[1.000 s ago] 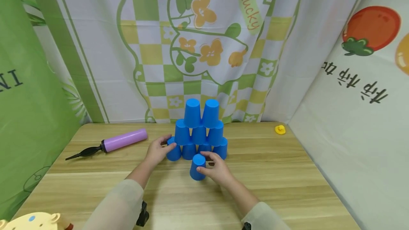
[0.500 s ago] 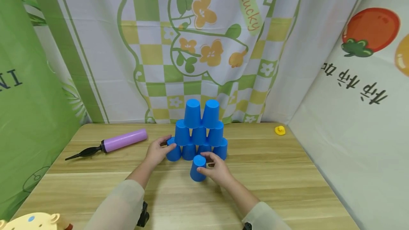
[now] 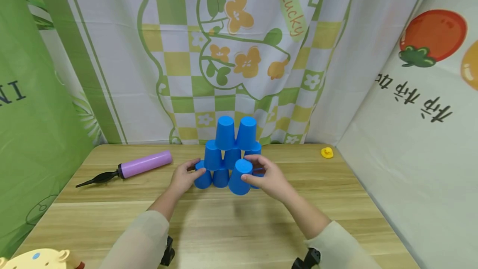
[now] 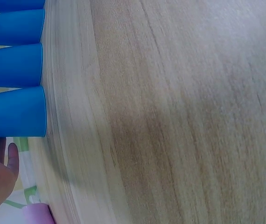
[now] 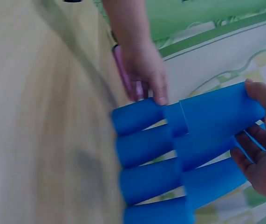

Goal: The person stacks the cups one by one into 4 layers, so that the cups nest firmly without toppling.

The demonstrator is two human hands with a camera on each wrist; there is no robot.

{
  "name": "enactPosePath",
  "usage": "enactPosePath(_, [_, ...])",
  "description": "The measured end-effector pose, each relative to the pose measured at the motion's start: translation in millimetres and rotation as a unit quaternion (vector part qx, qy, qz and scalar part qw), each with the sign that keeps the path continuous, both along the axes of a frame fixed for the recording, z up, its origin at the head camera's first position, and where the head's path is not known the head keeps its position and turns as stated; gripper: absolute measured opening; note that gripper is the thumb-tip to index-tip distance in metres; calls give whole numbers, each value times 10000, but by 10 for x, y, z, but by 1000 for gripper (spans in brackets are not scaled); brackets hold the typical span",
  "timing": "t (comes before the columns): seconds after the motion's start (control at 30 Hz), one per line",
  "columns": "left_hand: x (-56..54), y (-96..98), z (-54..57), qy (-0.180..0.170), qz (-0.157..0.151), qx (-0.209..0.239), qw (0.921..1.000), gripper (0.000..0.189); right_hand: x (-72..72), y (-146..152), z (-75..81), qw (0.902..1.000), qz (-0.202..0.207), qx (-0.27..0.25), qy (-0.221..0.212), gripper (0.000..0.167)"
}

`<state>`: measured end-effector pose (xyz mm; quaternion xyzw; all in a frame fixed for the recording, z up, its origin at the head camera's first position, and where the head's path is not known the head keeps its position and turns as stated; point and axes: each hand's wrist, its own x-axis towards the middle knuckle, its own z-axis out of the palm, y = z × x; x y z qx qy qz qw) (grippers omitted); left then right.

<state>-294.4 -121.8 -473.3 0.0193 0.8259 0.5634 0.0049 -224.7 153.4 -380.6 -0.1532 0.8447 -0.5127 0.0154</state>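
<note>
Blue cups stand upside down in a stepped pyramid, two cups (image 3: 225,134) on top, three in the middle row and several along the bottom. My right hand (image 3: 270,179) holds another blue cup (image 3: 239,182) between thumb and fingers, raised off the table in front of the pyramid's right half. That cup hides part of the lower rows behind it. At the pyramid's left end, my left hand (image 3: 184,178) has its thumb in front of the outermost bottom cup (image 3: 203,177) and its fingers at the far side. In the right wrist view, the left thumb lies against this cup's narrow end.
A purple hand pump (image 3: 145,164) with a black nozzle lies left of the cups on the wooden table (image 3: 209,235). Near the back right corner sits a small yellow duck (image 3: 327,152). A cream-coloured toy (image 3: 39,258) shows at the lower left. Printed curtains hang behind.
My right hand has lifted its cup off the table and brought it up and rightward, close to the pyramid. The left hand and the stacked cups have kept their places.
</note>
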Motion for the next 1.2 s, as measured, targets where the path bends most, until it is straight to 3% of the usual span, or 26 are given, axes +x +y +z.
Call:
enactPosePath(0.2, [-27, -1, -18, 14, 36, -79, 10000, 55, -93, 60, 567, 9985, 114, 33, 538, 54])
enactPosePath(0.37, [-41, 6, -8, 0, 47, -50, 10000, 55, -215, 76, 1010, 9979, -41, -102, 641, 54])
enactPosePath(0.57, [-68, 9, -24, -4, 60, -18, 10000, 54, -427, 9, 1374, 9957, -316, -181, 850, 56])
enactPosePath(0.73, [-79, 10, -36, 27, 46, 48, 10000, 54, -602, -112, 1471, 9944, -556, -136, 892, 58])
enactPosePath(1.2, [-35, -1, -47, 5, 55, 41, 10000, 54, -863, -302, 1374, 9955, -732, -41, 597, 59])
